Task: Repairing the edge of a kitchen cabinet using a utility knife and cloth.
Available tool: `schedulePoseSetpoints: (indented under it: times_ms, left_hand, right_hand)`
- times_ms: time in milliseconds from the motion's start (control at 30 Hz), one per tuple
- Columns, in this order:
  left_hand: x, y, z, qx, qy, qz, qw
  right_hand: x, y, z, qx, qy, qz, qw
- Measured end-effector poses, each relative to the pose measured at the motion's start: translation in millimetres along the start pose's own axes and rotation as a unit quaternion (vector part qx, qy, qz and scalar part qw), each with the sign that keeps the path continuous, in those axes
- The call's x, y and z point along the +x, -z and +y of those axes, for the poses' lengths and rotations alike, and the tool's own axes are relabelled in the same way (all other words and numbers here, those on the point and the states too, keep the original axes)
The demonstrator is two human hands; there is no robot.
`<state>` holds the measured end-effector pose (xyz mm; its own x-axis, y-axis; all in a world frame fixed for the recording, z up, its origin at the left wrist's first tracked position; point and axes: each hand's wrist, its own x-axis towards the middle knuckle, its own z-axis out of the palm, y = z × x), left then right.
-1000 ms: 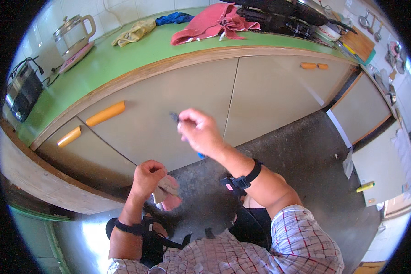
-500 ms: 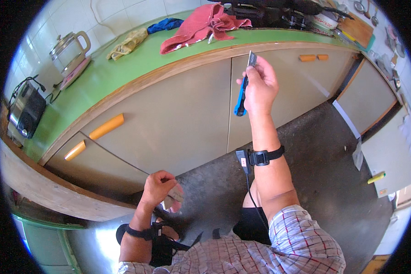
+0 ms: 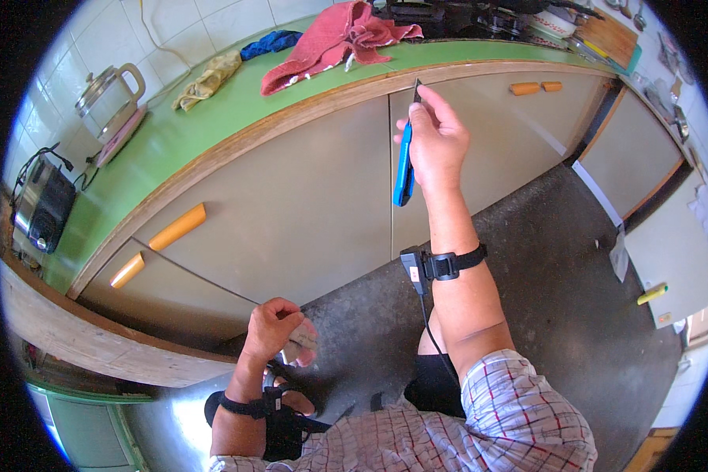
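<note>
My right hand [image 3: 439, 141] is raised in front of the cabinet doors, closed around a blue utility knife [image 3: 403, 169]. Its blue handle hangs below the fingers, and its thin dark blade points up near the counter's wooden edge. Low on the left, my left hand [image 3: 272, 330] is closed, with thumb and forefinger bent together. A small, pale, partly see-through plastic packet [image 3: 297, 350] shows beneath those fingers. Pinkish parts show at its edge; the grip on it is partly hidden.
A green counter [image 3: 153, 149] carries a glass kettle [image 3: 106, 102], a black-and-silver appliance [image 3: 46, 204], a yellowish cloth [image 3: 207, 81], a blue cloth [image 3: 267, 44] and a red cloth [image 3: 322, 47]. Grey cabinet doors [image 3: 291, 181] with wooden handles stand below. A pale wooden edge [image 3: 110, 330] lies near left.
My right hand has moved slightly left, and the knife has turned so its blade shows edge-on. The left hand stays nearly in place, still with the packet. The view has shifted a little.
</note>
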<state>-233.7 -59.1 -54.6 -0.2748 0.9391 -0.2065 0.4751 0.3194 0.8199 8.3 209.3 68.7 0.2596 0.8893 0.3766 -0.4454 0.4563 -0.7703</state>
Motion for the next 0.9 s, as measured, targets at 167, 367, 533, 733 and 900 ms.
schedulePoseSetpoints:
  times_ms: [167,367,533,733,900]
  left_hand:
    - [-1.8,-2.1,1.5,0.004,-0.005,0.002,1.0]
    - [-4.4,-1.5,1.1,0.024,-0.018,0.0,1.0]
    - [-0.8,-6.7,11.8,0.054,-0.021,0.001,0.998]
    - [-2.0,-5.0,1.5,0.042,-0.01,-0.011,0.999]
    - [-7.9,-3.3,16.0,0.058,-0.021,-0.008,0.998]
  right_hand:
    - [-2.2,13.1,7.6,-0.288,0.219,-0.051,0.931]
    - [-3.9,21.0,-29.1,-0.16,-0.042,-0.123,0.979]
    - [5.0,26.5,-35.6,-0.073,-0.062,-0.08,0.992]
    - [-54.0,-23.3,-45.1,-0.109,-0.123,-0.243,0.956]
    - [-19.8,-4.3,-55.5,-0.131,-0.084,-0.105,0.982]
